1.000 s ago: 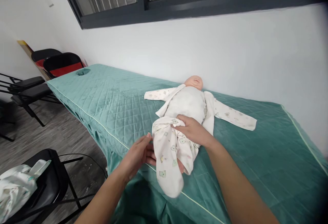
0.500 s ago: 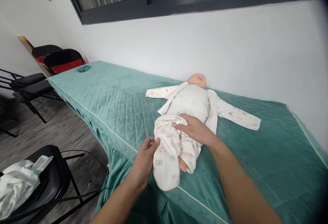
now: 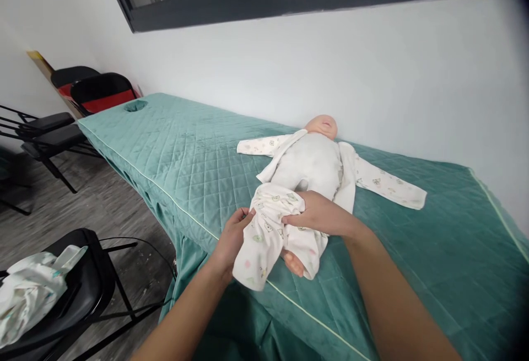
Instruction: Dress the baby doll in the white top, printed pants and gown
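A baby doll (image 3: 324, 126) lies on its back on the green quilted bed cover (image 3: 198, 168). Its cloth body is white, and an open printed jacket (image 3: 386, 184) spreads out under it with both sleeves to the sides. White printed baby pants (image 3: 264, 234) are bunched over the doll's legs. My left hand (image 3: 235, 237) pinches the pants at their left edge. With the fingers tucked behind the waistband and the thumb on top, my right hand (image 3: 314, 213) grips the middle of the pants. One doll foot (image 3: 293, 263) sticks out of a leg opening.
At lower left, a black folding chair (image 3: 88, 278) holds crumpled white cloth (image 3: 33, 289). More black chairs (image 3: 103, 93) stand at the far left end of the bed, near its face hole (image 3: 136, 106). A white wall and a dark window frame (image 3: 185, 11) run behind.
The pants have been drawn toward the doll's feet, baring more of the lower body. The loose pant leg has swung left and shortened, and the foot shows more. Both hands keep their grip.
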Demonstrator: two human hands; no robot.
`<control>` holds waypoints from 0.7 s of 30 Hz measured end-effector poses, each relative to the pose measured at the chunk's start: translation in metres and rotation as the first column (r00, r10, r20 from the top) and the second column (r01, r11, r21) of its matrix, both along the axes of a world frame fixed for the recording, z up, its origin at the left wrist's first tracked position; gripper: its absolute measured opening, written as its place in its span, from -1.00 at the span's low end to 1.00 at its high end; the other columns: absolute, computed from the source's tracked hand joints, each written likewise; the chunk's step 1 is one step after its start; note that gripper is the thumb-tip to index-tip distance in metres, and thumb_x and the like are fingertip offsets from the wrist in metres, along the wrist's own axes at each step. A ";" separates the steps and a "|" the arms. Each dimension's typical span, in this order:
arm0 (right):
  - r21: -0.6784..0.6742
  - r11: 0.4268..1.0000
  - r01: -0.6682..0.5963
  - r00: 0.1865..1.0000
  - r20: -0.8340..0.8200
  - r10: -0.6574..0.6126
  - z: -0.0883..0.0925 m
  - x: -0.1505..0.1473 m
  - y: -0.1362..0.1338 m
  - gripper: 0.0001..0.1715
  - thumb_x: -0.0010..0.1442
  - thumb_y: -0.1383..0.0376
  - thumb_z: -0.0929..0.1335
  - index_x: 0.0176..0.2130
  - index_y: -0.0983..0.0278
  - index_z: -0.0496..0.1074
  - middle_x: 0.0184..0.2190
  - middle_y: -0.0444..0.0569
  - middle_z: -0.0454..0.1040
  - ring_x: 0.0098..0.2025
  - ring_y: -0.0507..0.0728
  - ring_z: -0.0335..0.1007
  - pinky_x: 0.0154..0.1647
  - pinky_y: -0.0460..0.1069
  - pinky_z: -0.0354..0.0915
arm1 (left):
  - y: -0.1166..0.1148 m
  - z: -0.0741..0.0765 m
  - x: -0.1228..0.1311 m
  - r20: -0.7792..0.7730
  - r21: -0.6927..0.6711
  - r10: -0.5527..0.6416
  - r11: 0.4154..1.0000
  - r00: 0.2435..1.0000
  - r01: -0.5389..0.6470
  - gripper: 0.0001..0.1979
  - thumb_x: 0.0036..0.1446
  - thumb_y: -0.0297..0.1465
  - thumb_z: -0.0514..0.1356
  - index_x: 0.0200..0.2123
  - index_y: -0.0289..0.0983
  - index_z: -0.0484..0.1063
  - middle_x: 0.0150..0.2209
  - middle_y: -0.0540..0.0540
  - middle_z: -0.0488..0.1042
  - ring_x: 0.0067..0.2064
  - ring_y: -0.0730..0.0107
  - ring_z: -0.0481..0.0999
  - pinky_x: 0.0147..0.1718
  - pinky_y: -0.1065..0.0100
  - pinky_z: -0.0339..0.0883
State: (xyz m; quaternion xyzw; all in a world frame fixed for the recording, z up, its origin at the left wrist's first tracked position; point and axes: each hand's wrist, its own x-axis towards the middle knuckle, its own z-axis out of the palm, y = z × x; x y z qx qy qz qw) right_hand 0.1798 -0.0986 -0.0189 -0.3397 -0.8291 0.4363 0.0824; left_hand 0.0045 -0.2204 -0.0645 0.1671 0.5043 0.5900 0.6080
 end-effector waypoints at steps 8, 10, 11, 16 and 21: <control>-0.019 0.999 0.041 0.996 -0.074 -0.043 -0.004 0.002 0.004 -0.71 0.15 0.25 0.37 -0.11 0.15 0.55 -0.13 -0.19 0.60 -0.05 0.21 0.51 -0.10 0.01 0.39 | 0.020 -0.006 -0.010 -0.366 0.095 0.020 0.995 0.930 0.016 -0.57 0.07 0.01 0.26 -0.33 -0.25 0.33 -0.49 0.08 0.34 -0.50 0.54 0.28 -0.54 0.48 0.14; -0.025 0.998 0.057 0.993 -0.100 -0.060 -0.005 0.001 0.006 -0.67 0.16 0.25 0.36 -0.06 0.15 0.55 -0.10 -0.18 0.60 -0.04 0.20 0.51 -0.08 0.01 0.39 | 0.031 -0.008 -0.013 -0.479 0.126 0.039 0.992 0.877 0.025 -0.60 0.13 -0.01 0.21 -0.34 -0.25 0.32 -0.45 0.06 0.37 -0.46 0.53 0.29 -0.50 0.48 0.15; -0.029 0.997 0.066 0.991 -0.114 -0.069 -0.005 0.001 0.007 -0.65 0.17 0.24 0.37 -0.03 0.16 0.54 -0.09 -0.17 0.59 -0.03 0.20 0.51 -0.07 0.01 0.39 | 0.036 -0.010 -0.014 -0.529 0.144 0.050 0.989 0.847 0.031 -0.62 0.15 -0.02 0.19 -0.34 -0.25 0.31 -0.44 0.05 0.37 -0.44 0.52 0.29 -0.48 0.47 0.16; 0.000 0.989 0.147 0.977 -0.153 -0.145 -0.008 0.000 0.010 -0.62 0.20 0.24 0.36 0.03 0.15 0.51 0.00 -0.14 0.55 0.03 0.20 0.48 0.02 0.03 0.37 | 0.062 -0.020 -0.015 -0.717 0.258 0.142 0.963 0.683 0.071 -0.72 0.26 -0.12 0.11 -0.32 -0.23 0.31 -0.39 0.04 0.39 -0.34 0.45 0.35 -0.35 0.43 0.20; 0.021 0.989 0.146 0.980 -0.136 -0.142 -0.006 0.001 0.006 -0.50 0.21 0.23 0.37 0.14 0.11 0.42 0.09 -0.11 0.49 0.08 0.20 0.44 0.11 0.07 0.33 | 0.066 -0.032 -0.012 -0.765 0.308 0.209 0.949 0.610 0.062 -0.76 0.30 -0.17 0.07 -0.27 -0.22 0.31 -0.35 0.02 0.45 -0.33 0.41 0.40 -0.33 0.39 0.21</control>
